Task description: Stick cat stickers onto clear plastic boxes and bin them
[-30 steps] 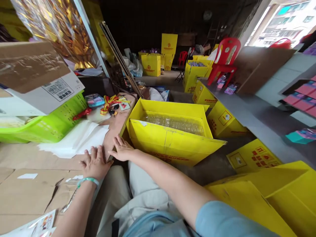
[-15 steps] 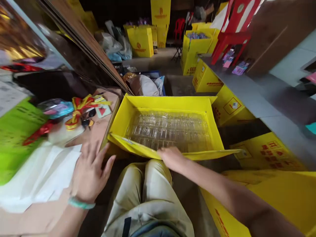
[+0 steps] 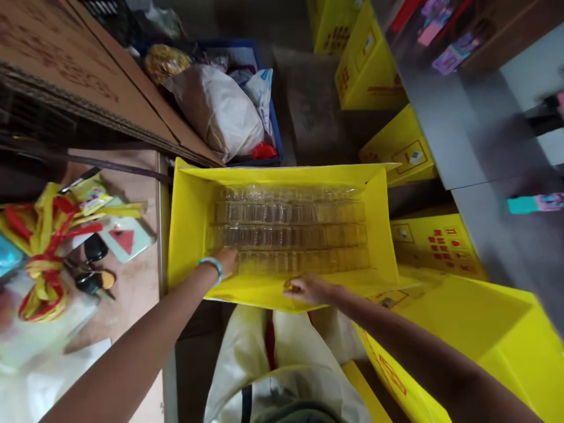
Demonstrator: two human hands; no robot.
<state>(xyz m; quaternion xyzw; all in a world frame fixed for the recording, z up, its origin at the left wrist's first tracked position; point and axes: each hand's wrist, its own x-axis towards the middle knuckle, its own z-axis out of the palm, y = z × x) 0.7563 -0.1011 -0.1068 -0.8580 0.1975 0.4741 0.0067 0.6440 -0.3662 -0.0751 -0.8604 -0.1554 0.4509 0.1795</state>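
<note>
From the head view, I have the yellow box standing just beyond the knees, its top open and its flaps out of the way, so that much is done. The clear plastic containers are all inside it, in about four rows running from the left wall towards the right wall. I make out no obvious gap in the rows, and none of the containers is raised above the rim. Getting both hands to the box is done too; I judge the handling of the containers to be barely begun, with the whole visible load still in place.

My left hand reaches over the near left corner to the left end of the nearest row. Its fingertips are blurred and partly hidden, so I cannot tell whether they are wide, narrow or holding a container. My right hand is at the box's near edge, right of its middle, with the fingers curled in narrow; whether they pinch the cardboard I cannot tell.

Outside the box, keys and a knotted ribbon lie by the right edge of the table on my left, well apart from both hands.
</note>
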